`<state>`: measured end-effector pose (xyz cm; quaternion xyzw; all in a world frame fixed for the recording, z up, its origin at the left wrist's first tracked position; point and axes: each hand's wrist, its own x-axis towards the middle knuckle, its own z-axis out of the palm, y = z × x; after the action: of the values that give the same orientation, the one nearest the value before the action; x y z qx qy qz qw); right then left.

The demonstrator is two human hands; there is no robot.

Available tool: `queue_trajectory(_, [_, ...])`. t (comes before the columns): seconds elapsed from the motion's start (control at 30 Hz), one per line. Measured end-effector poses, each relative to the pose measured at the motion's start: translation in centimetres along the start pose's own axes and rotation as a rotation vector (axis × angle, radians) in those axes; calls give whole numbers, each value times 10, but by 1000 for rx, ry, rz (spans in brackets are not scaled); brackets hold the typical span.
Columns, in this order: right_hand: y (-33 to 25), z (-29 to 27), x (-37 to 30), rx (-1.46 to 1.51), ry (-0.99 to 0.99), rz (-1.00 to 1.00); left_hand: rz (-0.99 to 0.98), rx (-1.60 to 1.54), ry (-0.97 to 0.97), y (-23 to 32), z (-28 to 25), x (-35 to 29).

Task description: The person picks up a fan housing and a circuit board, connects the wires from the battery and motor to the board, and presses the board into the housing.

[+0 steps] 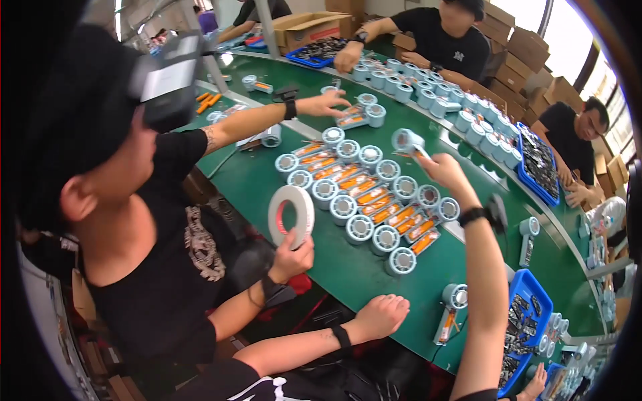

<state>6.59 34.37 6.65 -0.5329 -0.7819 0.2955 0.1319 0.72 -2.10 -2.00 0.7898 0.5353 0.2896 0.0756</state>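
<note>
My right hand (447, 175) is raised over the green table, its fingers closed round the handle of a light blue handheld fan (406, 141). The fan's round head points away to the left. My left hand (381, 317) is curled into a fist at the near table edge, with nothing showing in it. Between my hands and the far side lie rows of handheld fans (360, 227) with round grilles and opened handles that show orange cells. Another fan (455, 296) with an orange cell lies near my right forearm.
At the left, a co-worker's hand (292, 258) holds a roll of white tape (273, 217); their other hand (324, 104) reaches to fans. Blue trays of dark parts (538, 164) (525, 284) stand at the right. Two more people work across the table, by cardboard boxes (511, 67).
</note>
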Motion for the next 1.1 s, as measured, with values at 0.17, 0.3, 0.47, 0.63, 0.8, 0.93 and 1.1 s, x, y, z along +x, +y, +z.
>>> queue_trajectory(0.17, [-6,-32,-120,732,25,126,-7,-13,-47,-1,-10,2])
queue_trajectory(0.3, [-13,-30,-208,792,110,115,8,-69,45,-7,-8,-1])
queue_trajectory(0.47, [-30,34,-313,1038,192,210,2,-103,82,-8,-1,-4])
queue_trajectory(0.63, [-18,101,-356,1135,85,226,-124,-281,101,-6,-1,-8])
queue_trajectory(0.8, [10,131,-353,1129,144,300,-69,-302,203,-8,1,-7])
queue_trajectory(0.93, [14,141,-354,1133,229,326,-26,-278,207,-8,0,-7])
queue_trajectory(1.1, [9,149,-353,964,304,312,25,-238,198,-11,-2,-7])
